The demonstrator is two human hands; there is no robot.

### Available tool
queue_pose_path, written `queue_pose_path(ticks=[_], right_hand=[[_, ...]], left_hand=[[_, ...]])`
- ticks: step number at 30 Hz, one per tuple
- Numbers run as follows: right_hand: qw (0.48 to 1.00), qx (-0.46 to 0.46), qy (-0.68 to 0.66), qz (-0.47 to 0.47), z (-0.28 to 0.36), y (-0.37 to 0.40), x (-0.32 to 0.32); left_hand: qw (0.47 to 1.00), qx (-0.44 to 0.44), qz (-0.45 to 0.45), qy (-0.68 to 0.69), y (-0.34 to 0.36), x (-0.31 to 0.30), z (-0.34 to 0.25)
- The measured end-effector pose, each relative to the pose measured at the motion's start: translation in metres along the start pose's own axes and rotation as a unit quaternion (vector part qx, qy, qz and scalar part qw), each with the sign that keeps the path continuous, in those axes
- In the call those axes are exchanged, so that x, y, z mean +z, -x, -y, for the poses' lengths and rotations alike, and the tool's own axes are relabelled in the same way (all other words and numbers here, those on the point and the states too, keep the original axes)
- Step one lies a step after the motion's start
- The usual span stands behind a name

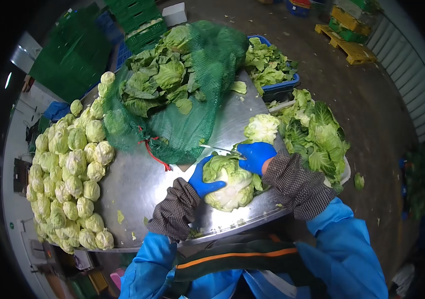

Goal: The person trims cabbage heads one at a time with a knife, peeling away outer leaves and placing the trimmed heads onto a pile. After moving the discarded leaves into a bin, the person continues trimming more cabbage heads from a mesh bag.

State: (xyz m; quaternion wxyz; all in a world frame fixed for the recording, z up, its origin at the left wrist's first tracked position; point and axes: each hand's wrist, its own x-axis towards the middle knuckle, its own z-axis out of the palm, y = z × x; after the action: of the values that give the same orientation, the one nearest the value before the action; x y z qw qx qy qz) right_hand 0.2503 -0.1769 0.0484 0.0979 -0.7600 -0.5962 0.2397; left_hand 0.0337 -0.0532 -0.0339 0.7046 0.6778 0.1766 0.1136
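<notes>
A pale green, round cabbage head (230,187) lies on its side near the front edge of a round, brushed-steel table (138,184), right before the person. The left hand (203,180), in a blue rubber glove, cups the head's left flank, fingers curled under and thumb laid across the top, probably to keep the round thing from rolling. The right hand (255,155), gloved the same, is closed around the handle of a thin steel knife (220,148). Its blade lies flat just behind the cabbage head, pointing left, close to the leaves. Checked cloth sleeve covers (175,209) run from both wrists to the blue jacket.

Just behind the cabbage head to the right sits a smaller frilly pale head (261,127). Further right, a heap of loose dark green outer leaves (312,134) hangs over the table's edge, seemingly kept apart from the clean heads. Behind the cabbage head, a green net sack (207,74) lies open with leafy, untrimmed cabbages spilling out, within reach. Well to the left, a long bank of small pale trimmed heads (68,164) lines the rim. Far behind, a blue plastic crate (280,85) holds more leaves.
</notes>
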Motion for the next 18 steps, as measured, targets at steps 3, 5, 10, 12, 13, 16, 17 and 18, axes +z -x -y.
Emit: queue_pose_path(ticks=[3,5,10,12,13,16,17,18], right_hand=[[0.991,0.045,-0.098,-0.083,-0.012,-0.015,0.017],[0.955,0.113,-0.227,-0.153,-0.038,-0.033,0.046],[0.929,0.287,-0.203,-0.117,-0.086,-0.028,0.078],[0.939,0.267,-0.179,-0.119,-0.049,0.009,0.046],[0.945,0.248,-0.181,-0.115,-0.024,0.023,0.038],[0.955,0.152,-0.211,-0.142,-0.001,0.045,0.077],[0.954,0.115,-0.225,-0.160,0.000,0.048,0.088],[0.956,0.127,-0.217,-0.151,0.004,0.047,0.085]], left_hand=[[0.999,0.028,-0.030,-0.002,0.006,-0.002,0.007],[0.998,0.041,-0.042,0.007,0.016,0.002,0.006],[0.982,0.041,-0.164,0.083,0.050,0.010,0.030],[0.961,0.017,-0.225,0.160,0.059,0.020,0.043],[0.945,-0.004,-0.273,0.181,0.063,0.038,0.024],[0.968,-0.061,-0.243,-0.005,0.068,0.041,-0.021],[0.925,-0.020,-0.233,-0.300,0.069,0.027,-0.034],[0.880,0.081,-0.205,-0.422,0.056,0.016,-0.047]])
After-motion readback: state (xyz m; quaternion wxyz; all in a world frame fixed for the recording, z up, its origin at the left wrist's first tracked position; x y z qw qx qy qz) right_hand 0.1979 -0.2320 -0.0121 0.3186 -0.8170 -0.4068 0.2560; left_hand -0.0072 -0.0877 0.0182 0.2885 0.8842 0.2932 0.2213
